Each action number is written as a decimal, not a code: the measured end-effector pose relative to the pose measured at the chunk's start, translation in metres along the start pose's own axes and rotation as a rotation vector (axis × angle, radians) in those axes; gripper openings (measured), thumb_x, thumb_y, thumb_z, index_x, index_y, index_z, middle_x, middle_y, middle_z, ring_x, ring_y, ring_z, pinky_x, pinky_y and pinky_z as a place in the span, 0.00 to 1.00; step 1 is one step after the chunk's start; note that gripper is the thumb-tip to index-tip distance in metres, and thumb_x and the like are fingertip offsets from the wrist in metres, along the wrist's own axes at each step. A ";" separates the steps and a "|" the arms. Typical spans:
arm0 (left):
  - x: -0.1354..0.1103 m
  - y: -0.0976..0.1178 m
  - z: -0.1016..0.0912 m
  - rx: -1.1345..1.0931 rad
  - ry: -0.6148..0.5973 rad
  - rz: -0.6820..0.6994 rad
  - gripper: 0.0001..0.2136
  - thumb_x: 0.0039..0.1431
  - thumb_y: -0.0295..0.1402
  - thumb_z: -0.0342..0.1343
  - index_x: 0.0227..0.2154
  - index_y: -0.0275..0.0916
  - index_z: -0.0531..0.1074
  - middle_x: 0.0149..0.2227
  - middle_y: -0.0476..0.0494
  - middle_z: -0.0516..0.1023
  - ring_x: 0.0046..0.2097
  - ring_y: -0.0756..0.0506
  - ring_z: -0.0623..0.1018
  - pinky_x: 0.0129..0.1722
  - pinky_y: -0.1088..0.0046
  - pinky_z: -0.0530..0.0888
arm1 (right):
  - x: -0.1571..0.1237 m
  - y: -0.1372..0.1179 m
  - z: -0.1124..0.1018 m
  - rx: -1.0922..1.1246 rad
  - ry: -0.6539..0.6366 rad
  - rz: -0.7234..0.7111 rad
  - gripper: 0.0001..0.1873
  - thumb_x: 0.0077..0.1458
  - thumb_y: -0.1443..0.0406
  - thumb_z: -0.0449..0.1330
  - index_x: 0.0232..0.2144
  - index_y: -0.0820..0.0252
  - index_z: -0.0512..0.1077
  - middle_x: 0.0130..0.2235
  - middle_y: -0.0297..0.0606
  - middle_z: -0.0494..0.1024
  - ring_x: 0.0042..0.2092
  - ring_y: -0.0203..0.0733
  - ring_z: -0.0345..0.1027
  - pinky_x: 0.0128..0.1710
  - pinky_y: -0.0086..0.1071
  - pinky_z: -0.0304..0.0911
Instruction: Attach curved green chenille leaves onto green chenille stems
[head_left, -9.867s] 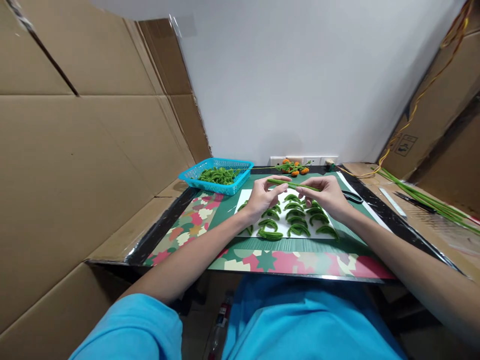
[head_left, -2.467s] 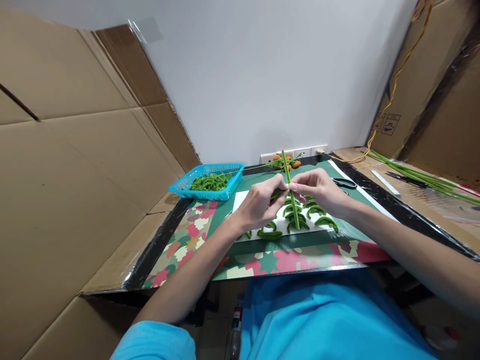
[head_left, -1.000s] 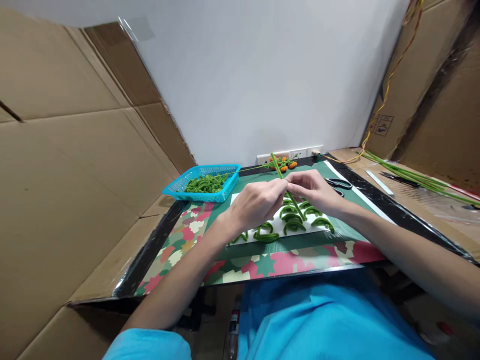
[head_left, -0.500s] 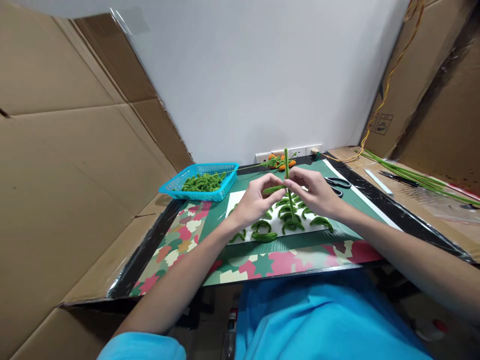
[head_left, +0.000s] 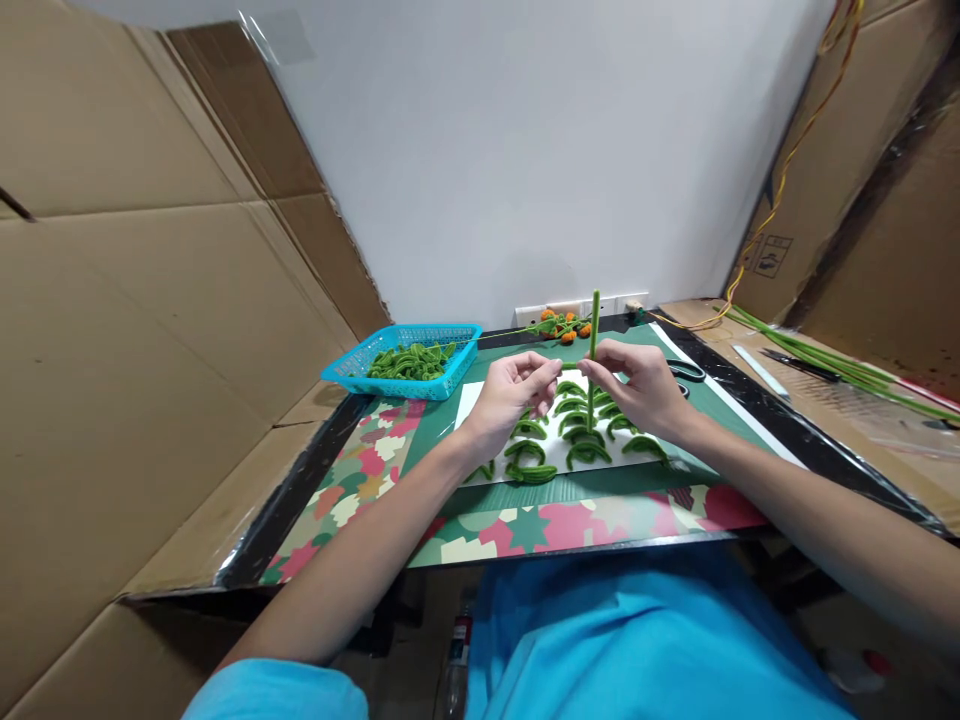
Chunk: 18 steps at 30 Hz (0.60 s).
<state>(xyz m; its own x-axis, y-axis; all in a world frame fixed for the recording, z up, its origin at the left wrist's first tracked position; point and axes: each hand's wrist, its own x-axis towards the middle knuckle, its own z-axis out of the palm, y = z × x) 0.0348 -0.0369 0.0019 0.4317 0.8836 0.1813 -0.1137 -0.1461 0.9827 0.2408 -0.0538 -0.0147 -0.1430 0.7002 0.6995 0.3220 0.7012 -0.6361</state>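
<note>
A green pipe cleaner (head_left: 595, 322) stands nearly upright, pinched between the thumb and fingers of my right hand (head_left: 634, 385). My left hand (head_left: 517, 390) pinches a short green piece that stretches sideways to the right fingertips. Whether that piece is joined to the upright one I cannot tell. Under both hands lies a white sheet (head_left: 471, 398) with several bent green pipe cleaner pieces (head_left: 589, 452) in rows. Some of these are covered by my hands.
A blue basket (head_left: 451, 382) at the back left holds many green pieces. Orange pipe cleaner flowers (head_left: 566, 328) lie by the wall sockets. Black-handled scissors (head_left: 688, 371) sit beyond my right hand. Long green stems (head_left: 817, 350) and a knife-like tool (head_left: 799, 363) rest on the right.
My left hand has drawn slightly away from the right, opening a gap with the short piece across it. The upright pipe cleaner has shifted a little right with my right hand.
</note>
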 end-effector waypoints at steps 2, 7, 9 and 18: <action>-0.001 0.001 0.000 0.017 -0.014 0.010 0.18 0.56 0.45 0.71 0.32 0.35 0.73 0.25 0.52 0.75 0.21 0.56 0.72 0.22 0.79 0.68 | 0.000 -0.001 0.000 0.084 -0.030 0.072 0.27 0.63 0.47 0.64 0.23 0.58 0.67 0.22 0.30 0.65 0.25 0.33 0.55 0.25 0.31 0.51; -0.004 0.004 0.002 0.069 -0.055 0.048 0.18 0.55 0.42 0.72 0.33 0.36 0.72 0.26 0.49 0.78 0.23 0.52 0.77 0.23 0.77 0.71 | 0.005 0.003 -0.002 0.515 -0.204 0.366 0.26 0.57 0.45 0.69 0.23 0.60 0.72 0.20 0.31 0.71 0.18 0.32 0.60 0.17 0.29 0.54; -0.005 0.003 0.003 0.036 -0.058 0.053 0.17 0.55 0.42 0.72 0.33 0.36 0.71 0.26 0.49 0.78 0.24 0.52 0.77 0.24 0.76 0.71 | 0.006 0.005 -0.003 0.624 -0.245 0.419 0.25 0.55 0.46 0.71 0.23 0.60 0.73 0.21 0.31 0.73 0.18 0.32 0.61 0.16 0.28 0.58; -0.003 0.004 0.001 -0.010 0.021 0.018 0.18 0.55 0.43 0.72 0.39 0.35 0.75 0.37 0.42 0.84 0.23 0.52 0.78 0.17 0.79 0.64 | 0.005 0.004 -0.003 0.625 -0.193 0.359 0.20 0.54 0.50 0.74 0.31 0.61 0.80 0.29 0.36 0.80 0.23 0.36 0.72 0.23 0.32 0.73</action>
<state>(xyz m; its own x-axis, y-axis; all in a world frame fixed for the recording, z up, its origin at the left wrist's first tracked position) 0.0342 -0.0409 0.0048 0.4106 0.8901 0.1976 -0.1297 -0.1575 0.9790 0.2442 -0.0479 -0.0123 -0.3091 0.8713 0.3813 -0.2043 0.3307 -0.9213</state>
